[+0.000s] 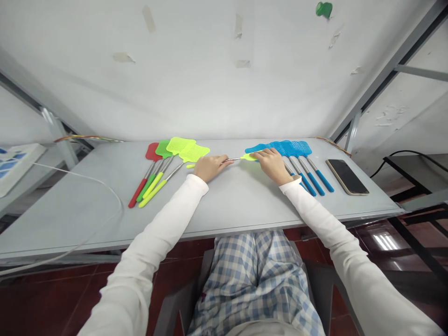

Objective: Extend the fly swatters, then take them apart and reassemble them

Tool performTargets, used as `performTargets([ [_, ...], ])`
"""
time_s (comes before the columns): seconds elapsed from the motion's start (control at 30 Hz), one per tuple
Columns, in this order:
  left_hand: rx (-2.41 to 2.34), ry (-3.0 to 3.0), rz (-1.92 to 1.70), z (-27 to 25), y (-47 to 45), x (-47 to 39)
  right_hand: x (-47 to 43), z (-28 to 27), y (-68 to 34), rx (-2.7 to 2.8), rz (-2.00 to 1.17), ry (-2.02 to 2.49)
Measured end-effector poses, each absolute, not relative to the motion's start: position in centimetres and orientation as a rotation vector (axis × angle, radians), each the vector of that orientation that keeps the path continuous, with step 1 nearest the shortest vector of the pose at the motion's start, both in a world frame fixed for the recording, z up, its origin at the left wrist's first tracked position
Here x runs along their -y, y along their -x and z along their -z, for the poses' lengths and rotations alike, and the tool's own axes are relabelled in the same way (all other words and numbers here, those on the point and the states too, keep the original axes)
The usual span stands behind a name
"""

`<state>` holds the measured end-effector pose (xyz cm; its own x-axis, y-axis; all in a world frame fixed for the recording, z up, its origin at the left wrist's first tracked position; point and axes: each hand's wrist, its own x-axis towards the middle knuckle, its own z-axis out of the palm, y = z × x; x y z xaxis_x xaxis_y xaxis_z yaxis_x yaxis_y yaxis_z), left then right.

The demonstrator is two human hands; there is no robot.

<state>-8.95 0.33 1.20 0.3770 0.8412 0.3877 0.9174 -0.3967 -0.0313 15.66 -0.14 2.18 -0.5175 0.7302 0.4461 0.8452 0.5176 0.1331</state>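
Note:
Between my two hands a yellow fly swatter point(248, 157) lies crosswise, low over the table. My left hand point(209, 168) is closed round its handle end, and the yellow tip pokes out at the left. My right hand point(272, 165) grips the yellow head, covering most of it. Left of my left hand lie a red fly swatter point(152, 152), a green fly swatter point(162, 149) and two more yellow fly swatters point(194, 152), fanned and overlapping. Several blue fly swatters point(297, 148) overlap by my right hand, which partly hides them.
A smartphone point(347, 177) lies at the right of the grey table point(231, 205). A white cable point(117, 193) curves over the left side. Behind stands a white wall point(203, 79) with tape scraps. Metal frame posts point(58, 133) rise at both sides.

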Motion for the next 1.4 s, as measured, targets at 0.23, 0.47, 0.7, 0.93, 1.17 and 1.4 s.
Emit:
performTargets([
  [0.23, 1.531, 2.396, 0.58, -1.0, 9.1, -0.6, 1.2, -2.5, -14.9, 2.49, 0.393, 1.116],
  [0.47, 1.446, 2.446, 0.608, -1.6, 8.4, -0.2, 1.0, -2.5, -14.4, 2.427, 0.449, 1.088],
  [0.7, 1.457, 2.471, 0.613, -1.2, 7.8, 0.2, 0.8, -2.6, -14.5, 2.439, 0.486, 1.059],
  [0.93, 1.507, 2.452, 0.626, -1.4, 7.9, 0.1, 0.4, -2.2, -14.4, 2.413, 0.479, 1.174],
  [1.17, 1.556, 2.43, 0.677, -1.9, 7.8, 0.0, -0.7, -1.8, -14.8, 2.38, 0.45, 1.175],
  [1.4, 1.547, 2.407, 0.692, -1.9, 8.3, -0.3, -1.5, -1.3, -15.6, 2.295, 0.499, 1.2],
])
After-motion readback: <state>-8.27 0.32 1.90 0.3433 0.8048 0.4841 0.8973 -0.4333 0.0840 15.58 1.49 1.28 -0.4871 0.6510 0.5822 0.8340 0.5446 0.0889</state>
